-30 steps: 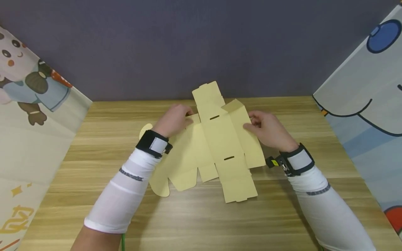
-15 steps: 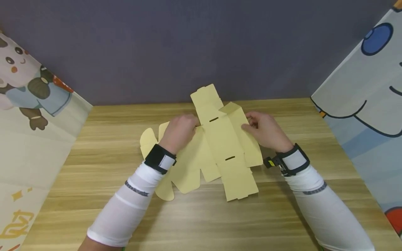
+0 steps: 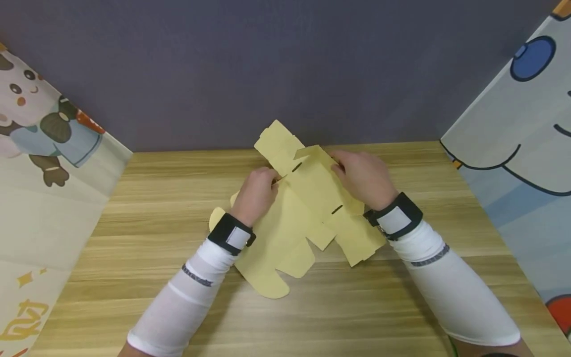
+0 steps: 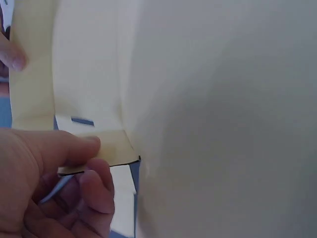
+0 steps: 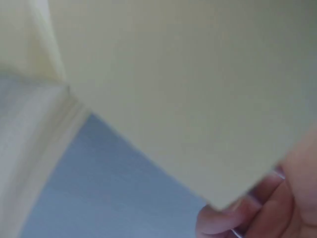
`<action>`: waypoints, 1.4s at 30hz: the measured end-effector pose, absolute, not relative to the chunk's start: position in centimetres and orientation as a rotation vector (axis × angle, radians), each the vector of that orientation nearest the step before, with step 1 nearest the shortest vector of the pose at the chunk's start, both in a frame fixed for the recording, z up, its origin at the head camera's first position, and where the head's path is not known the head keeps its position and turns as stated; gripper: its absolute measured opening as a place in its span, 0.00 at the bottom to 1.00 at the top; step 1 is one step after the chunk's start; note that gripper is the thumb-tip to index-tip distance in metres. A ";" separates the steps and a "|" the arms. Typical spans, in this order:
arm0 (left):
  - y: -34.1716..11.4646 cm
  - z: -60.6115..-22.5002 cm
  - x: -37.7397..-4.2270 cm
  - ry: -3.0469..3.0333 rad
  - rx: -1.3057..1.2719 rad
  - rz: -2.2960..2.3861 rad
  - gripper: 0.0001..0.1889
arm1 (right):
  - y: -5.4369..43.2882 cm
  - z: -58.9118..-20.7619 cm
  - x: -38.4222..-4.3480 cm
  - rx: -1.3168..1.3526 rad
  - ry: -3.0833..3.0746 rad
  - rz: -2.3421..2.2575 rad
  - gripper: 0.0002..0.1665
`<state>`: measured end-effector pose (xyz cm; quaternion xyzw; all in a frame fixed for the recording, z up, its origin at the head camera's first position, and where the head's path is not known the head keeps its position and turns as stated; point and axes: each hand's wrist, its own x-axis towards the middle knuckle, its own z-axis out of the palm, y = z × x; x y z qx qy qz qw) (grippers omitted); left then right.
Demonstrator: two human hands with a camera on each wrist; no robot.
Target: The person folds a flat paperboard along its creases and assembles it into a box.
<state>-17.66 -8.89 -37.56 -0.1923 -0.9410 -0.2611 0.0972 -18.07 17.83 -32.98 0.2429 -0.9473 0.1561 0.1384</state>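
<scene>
A pale yellow cardboard box blank (image 3: 308, 198), partly folded, lies slanted on the table with flaps and two dark slots. My left hand (image 3: 256, 196) pinches a small flap (image 4: 113, 146) at its upper middle; in the left wrist view, thumb and curled forefinger meet on the flap's edge. My right hand (image 3: 368, 178) holds the outer edge of the right side panel (image 3: 321, 163), thumb on top. In the right wrist view, fingers (image 5: 223, 218) curl behind a corner of a panel (image 5: 188, 99). The left hand hides some of the blank's left part.
The wood-grain tabletop (image 3: 147, 233) lies under the blank. A dark wall (image 3: 285, 74) stands behind it, close to the upper flap. Cartoon-printed panels flank both sides, the left panel (image 3: 53, 208) and the right panel (image 3: 504, 129).
The blank has turned counterclockwise, its top end moving left and its lower flaps right. My left hand has moved a little toward me and now pinches the flap. My right hand has shifted slightly left.
</scene>
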 end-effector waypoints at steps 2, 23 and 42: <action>-8.9 -37.7 -17.4 -2.778 -0.546 -0.839 0.09 | 17.2 -32.9 -18.1 0.722 -2.700 0.345 0.15; -8.8 -41.4 -15.4 -2.794 -0.207 -1.607 0.18 | 12.7 -35.7 -16.4 0.926 -2.346 -0.202 0.17; -8.4 -41.7 -14.4 -2.804 -0.330 -1.434 0.23 | 11.9 -35.8 -13.4 0.957 -2.351 -0.199 0.16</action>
